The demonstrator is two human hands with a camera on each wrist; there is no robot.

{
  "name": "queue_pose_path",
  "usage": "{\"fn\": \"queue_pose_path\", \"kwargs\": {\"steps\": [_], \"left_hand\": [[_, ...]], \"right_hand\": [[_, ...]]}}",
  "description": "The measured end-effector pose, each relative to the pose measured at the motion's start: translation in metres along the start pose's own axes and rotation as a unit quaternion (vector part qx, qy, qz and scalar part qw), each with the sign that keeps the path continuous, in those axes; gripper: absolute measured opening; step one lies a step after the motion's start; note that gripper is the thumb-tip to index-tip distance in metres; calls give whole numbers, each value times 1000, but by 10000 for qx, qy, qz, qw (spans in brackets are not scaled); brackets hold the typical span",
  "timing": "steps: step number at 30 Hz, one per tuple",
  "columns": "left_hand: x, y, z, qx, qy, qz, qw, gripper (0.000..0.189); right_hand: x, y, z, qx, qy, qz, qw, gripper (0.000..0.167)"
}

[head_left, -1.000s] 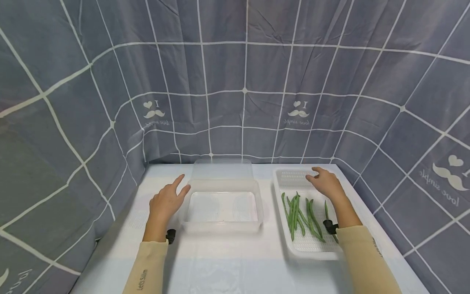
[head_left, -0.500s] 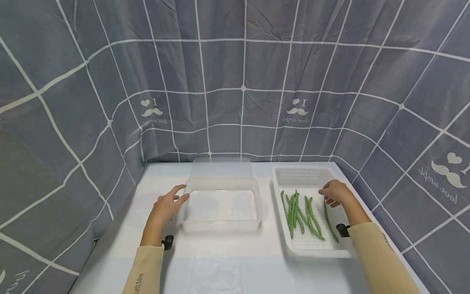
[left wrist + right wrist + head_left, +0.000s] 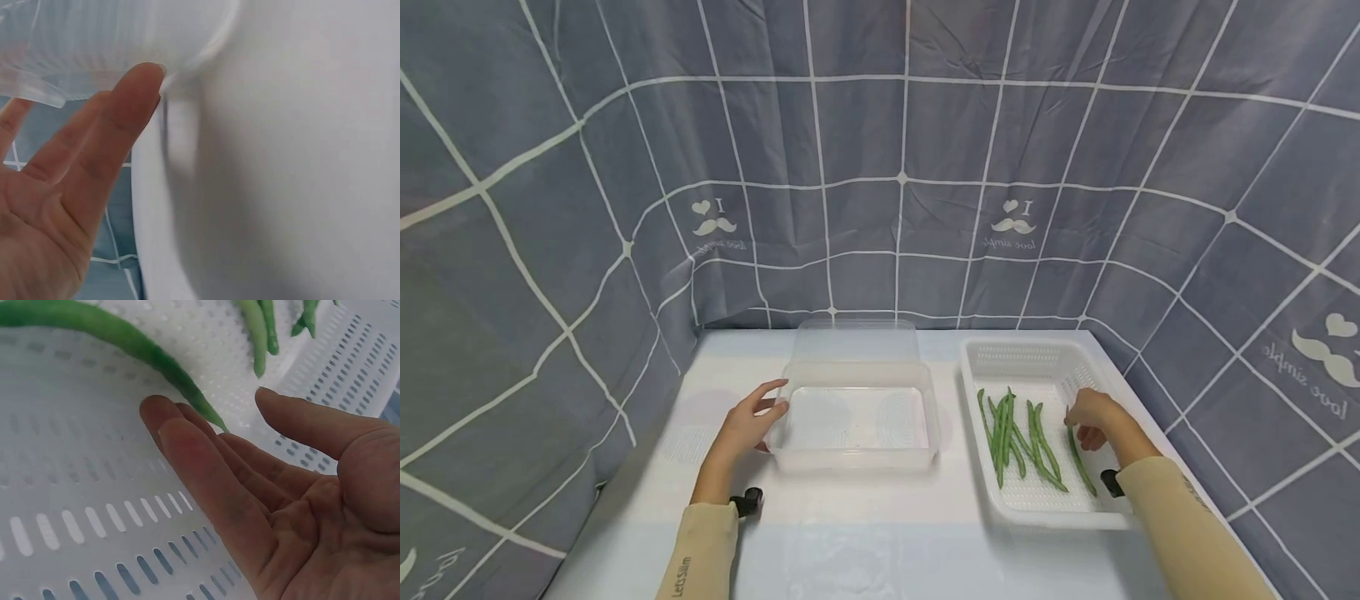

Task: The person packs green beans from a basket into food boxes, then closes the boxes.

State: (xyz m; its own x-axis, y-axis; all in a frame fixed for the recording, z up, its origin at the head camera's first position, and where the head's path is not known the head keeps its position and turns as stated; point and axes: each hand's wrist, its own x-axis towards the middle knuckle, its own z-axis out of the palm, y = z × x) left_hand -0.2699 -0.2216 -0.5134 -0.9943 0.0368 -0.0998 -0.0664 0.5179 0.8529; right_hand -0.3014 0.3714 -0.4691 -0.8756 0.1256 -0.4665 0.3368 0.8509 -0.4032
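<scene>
Green beans (image 3: 1005, 435) are lying in the white basket (image 3: 1045, 520); beside 1 bean (image 3: 1081, 467), the right hand (image 3: 1099, 419), thumb and fingers parted, is hovering; left of the basket, the left hand (image 3: 748, 425), fingers relaxed, is touching a clear container (image 3: 850, 461); behind the basket, a curtain (image 3: 865, 217) is hanging

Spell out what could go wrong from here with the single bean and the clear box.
The lone green bean might slip: the right hand is at its thin end, thumb apart from it.

Those fingers could bump the slotted side of the white basket, which lies close by.

The clear box may slide if the left hand, at its left side only, pushes.
</scene>
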Motion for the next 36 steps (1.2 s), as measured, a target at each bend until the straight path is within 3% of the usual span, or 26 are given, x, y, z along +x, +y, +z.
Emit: {"fn": "queue_pose_path", "kwargs": {"steps": [8,17,22,28,36], "left_hand": [[0,-9,0,-493,-146,-104,9986,55],[-3,-15,-4,-864,-250,-133,9959,58],[-2,-14,-5,-925,-219,-89,9954,55],[3,-15,-2,-954,-195,-75,9952,56],[4,-18,-1,-1036,-194,-161,9943,56]], "right_hand": [[-2,-2,12,-132,-317,-33,9994,24],[-5,-9,25,-497,-346,-482,9970,19],[-2,-11,30,-527,-332,-536,9966,34],[-2,-14,32,-424,-315,-565,9970,32],[-4,-16,13,-51,-270,-449,9986,56]]}}
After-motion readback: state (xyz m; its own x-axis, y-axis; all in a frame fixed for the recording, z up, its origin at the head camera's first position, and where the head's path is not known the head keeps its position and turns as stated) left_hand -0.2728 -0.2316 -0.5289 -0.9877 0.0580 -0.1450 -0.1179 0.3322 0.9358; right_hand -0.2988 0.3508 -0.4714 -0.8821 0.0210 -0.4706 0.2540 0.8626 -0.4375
